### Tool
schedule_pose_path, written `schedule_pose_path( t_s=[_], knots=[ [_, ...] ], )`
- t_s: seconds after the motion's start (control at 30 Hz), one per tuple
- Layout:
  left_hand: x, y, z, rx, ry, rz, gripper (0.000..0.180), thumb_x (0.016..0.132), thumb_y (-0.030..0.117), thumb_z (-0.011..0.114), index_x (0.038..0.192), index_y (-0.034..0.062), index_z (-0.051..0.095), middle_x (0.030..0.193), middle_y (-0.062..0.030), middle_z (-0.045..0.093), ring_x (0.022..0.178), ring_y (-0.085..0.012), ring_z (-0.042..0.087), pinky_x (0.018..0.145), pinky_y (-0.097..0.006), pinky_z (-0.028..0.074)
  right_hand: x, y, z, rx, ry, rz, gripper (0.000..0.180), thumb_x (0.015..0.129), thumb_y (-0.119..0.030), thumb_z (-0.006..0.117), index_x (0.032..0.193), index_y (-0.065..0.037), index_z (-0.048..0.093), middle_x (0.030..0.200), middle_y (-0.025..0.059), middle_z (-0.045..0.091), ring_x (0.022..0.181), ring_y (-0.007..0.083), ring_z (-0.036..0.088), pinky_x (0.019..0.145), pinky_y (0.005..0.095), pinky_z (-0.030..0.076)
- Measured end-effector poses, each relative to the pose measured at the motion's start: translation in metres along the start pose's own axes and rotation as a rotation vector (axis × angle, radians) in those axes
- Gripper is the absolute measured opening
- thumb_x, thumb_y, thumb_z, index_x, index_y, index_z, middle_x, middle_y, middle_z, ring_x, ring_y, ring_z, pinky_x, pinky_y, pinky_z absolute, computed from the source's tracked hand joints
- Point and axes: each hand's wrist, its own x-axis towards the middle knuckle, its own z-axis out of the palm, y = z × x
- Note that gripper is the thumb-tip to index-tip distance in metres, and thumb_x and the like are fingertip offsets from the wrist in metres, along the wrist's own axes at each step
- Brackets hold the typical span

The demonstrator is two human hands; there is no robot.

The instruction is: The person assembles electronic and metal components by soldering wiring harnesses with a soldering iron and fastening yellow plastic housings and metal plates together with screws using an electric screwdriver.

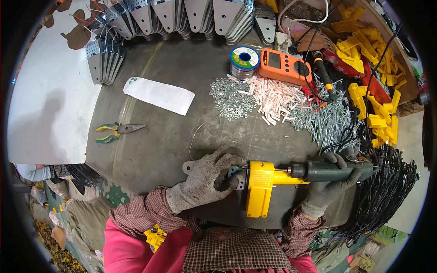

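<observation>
Two gloved hands, left hand (207, 177) pressing yellow part (260, 184), right hand (330, 182) clasping screwdriver (332, 170)

Lighting is bright, even and diffuse. Soft shadows fall beneath the pliers (119, 131) and along the white board (50, 104). Focus is sharp at centre; fisheye bending and a black vignette mark the rim.
</observation>
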Motion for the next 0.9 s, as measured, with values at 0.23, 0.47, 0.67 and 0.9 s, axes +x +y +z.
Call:
schedule_pose_path(
  t_s=[0.23, 0.47, 0.67, 0.9],
  knots=[
    [-0.005, -0.005, 0.002, 0.111, -0.032, -0.001, 0.033, 0.084, 0.005, 0.067, 0.117, 0.0109, 0.066, 0.113, -0.0124, 0.065, 0.106, -0.0338, 0.062, 0.090, -0.045, 0.051, 0.001, -0.001, 0.000, 0.063, -0.084, 0.061, 0.038, 0.093, -0.021, 0.067, 0.122, -0.008, 0.048, 0.105, 0.0058, 0.057, 0.083, 0.0141, 0.059, 0.087, 0.0338, 0.046],
    [-0.010, -0.006, 0.003, 0.171, -0.007, 0.077, 0.039, 0.082, 0.005, 0.067, 0.121, 0.0112, 0.065, 0.111, -0.0135, 0.063, 0.105, -0.0340, 0.061, 0.088, -0.044, 0.052, 0.004, -0.003, -0.006, 0.070, -0.073, 0.071, 0.030, 0.095, -0.026, 0.065, 0.114, -0.008, 0.050, 0.098, 0.0043, 0.056, 0.082, 0.0130, 0.058, 0.086, 0.0330, 0.045],
    [-0.009, -0.006, 0.003, 0.163, 0.009, 0.093, 0.048, 0.076, 0.003, 0.069, 0.123, 0.0109, 0.065, 0.109, -0.0151, 0.060, 0.101, -0.0328, 0.061, 0.085, -0.042, 0.052, 0.003, 0.000, -0.001, 0.102, -0.068, 0.065, 0.027, 0.094, -0.027, 0.067, 0.104, -0.009, 0.050, 0.089, 0.0019, 0.053, 0.078, 0.0117, 0.057, 0.084, 0.0320, 0.045],
    [-0.007, -0.004, 0.000, 0.102, -0.043, 0.029, 0.043, 0.079, 0.005, 0.068, 0.120, 0.0108, 0.063, 0.115, -0.0140, 0.059, 0.106, -0.0339, 0.060, 0.088, -0.044, 0.051, 0.000, 0.002, 0.004, 0.078, -0.042, 0.060, 0.026, 0.092, -0.023, 0.069, 0.102, -0.008, 0.051, 0.087, 0.0013, 0.054, 0.077, 0.0119, 0.058, 0.083, 0.0325, 0.046]
  ],
)
